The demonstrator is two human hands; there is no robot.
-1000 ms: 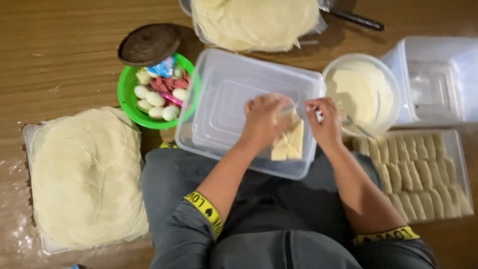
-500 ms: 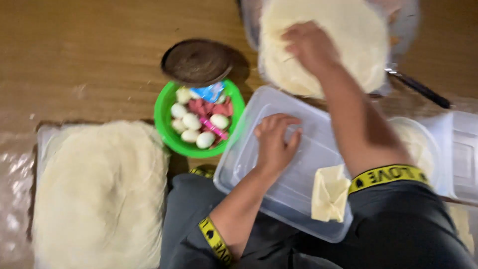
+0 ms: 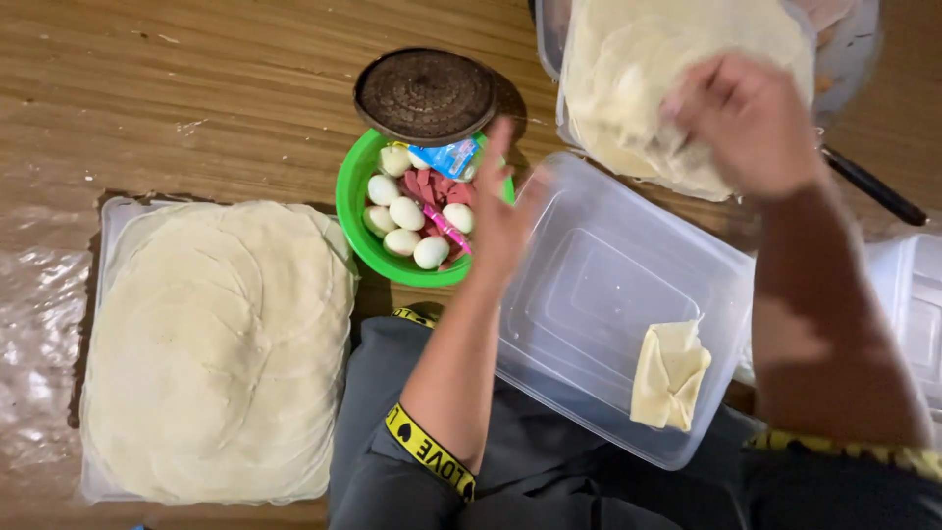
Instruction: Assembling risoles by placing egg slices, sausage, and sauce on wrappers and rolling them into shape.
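My right hand [image 3: 751, 123] rests on a stack of thin round pastry sheets [image 3: 628, 69] at the far right, its fingers pinching the top sheet. My left hand [image 3: 500, 221] hovers with fingers spread over the left edge of a clear plastic tub [image 3: 599, 294] that lies on my lap, next to a green bowl [image 3: 358, 231]. One folded pastry parcel [image 3: 669, 375] lies in the tub's near right corner. The green bowl holds peeled boiled eggs [image 3: 407, 214] and pink sausage slices.
A large stack of pastry sheets [image 3: 216, 344] lies on a tray at the left. A dark round lid [image 3: 424, 95] overlaps the green bowl's far rim. A black pan handle [image 3: 873, 186] sticks out at the right. Another clear container [image 3: 917, 314] stands at the right edge.
Both hands left the folded parcel in the tub. My right hand went to the far pastry stack, and my left hand moved from the tub's floor toward the green bowl.
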